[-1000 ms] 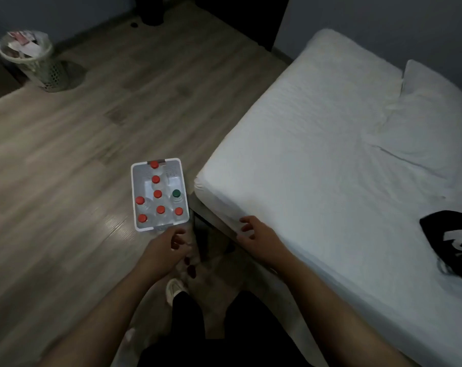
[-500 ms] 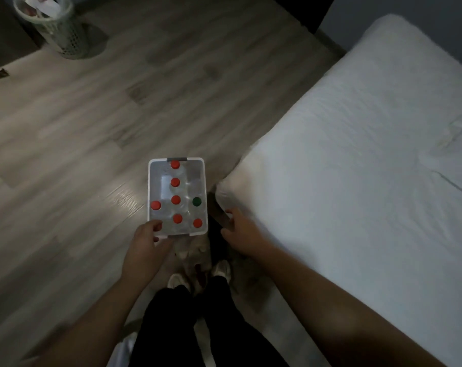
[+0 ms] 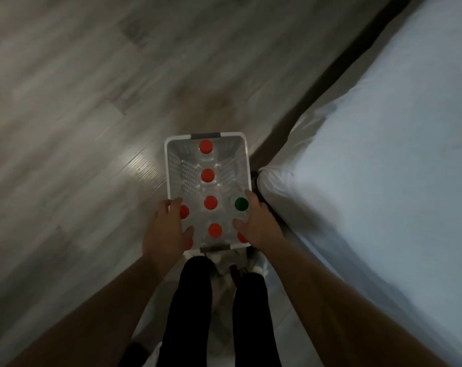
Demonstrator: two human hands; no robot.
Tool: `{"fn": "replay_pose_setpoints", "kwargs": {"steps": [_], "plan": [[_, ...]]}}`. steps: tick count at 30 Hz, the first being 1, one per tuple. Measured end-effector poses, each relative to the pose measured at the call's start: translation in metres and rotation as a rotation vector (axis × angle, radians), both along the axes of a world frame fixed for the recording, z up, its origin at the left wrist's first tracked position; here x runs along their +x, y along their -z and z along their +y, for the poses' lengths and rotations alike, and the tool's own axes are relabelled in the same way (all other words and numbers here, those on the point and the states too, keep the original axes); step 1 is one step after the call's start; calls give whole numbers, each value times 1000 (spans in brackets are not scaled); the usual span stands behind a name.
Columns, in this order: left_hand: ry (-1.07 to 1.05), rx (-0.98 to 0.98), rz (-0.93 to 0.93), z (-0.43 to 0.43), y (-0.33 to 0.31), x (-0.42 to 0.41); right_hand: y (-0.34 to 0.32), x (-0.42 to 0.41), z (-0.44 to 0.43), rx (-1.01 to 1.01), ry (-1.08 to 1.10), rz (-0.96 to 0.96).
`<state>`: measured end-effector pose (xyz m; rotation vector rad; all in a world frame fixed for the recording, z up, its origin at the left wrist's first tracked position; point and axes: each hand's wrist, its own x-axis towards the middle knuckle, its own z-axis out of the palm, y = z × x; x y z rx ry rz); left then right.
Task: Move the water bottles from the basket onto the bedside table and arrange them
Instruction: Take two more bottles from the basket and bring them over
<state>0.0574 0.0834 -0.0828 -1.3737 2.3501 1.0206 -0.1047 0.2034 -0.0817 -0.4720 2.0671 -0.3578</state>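
A white plastic basket point(image 3: 168, 165) stands on the wooden floor by the bed's corner. Several clear water bottles stand upright in it, most with red caps point(image 3: 207, 175) and one with a green cap point(image 3: 241, 204). My left hand point(image 3: 167, 233) lies over the basket's left rim, thumb inside and fingers on the edge. My right hand point(image 3: 257, 223) grips the right rim the same way, next to the green-capped bottle. Both hands partly cover bottles near the front. The bedside table is not in view.
A bed with a white sheet point(image 3: 383, 154) fills the right side, its corner almost touching the basket. Wooden floor point(image 3: 79, 115) stretches to the left and beyond. My legs in black trousers point(image 3: 192, 313) and white shoes are just behind the basket.
I have leaned in over the basket. My right hand left the bed's edge and came onto the basket's right rim. My left hand slid further onto the left rim.
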Motion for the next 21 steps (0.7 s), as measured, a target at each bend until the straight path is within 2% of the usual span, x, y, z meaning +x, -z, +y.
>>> {"fn": "replay_pose_setpoints", "kwargs": {"steps": [3,7,14,21], "plan": [[23,4,-97,-10,16,-2,25,2,-9,63,-3,49],[167,-34,-171,-23,29,-5,42,-1,-17,116,-53,107],[275,11,-226,-36,41,-24,50,-12,-27,149,-124,148],[313,31,-213,-45,27,-28,36,-15,-25,134,-174,155]]}}
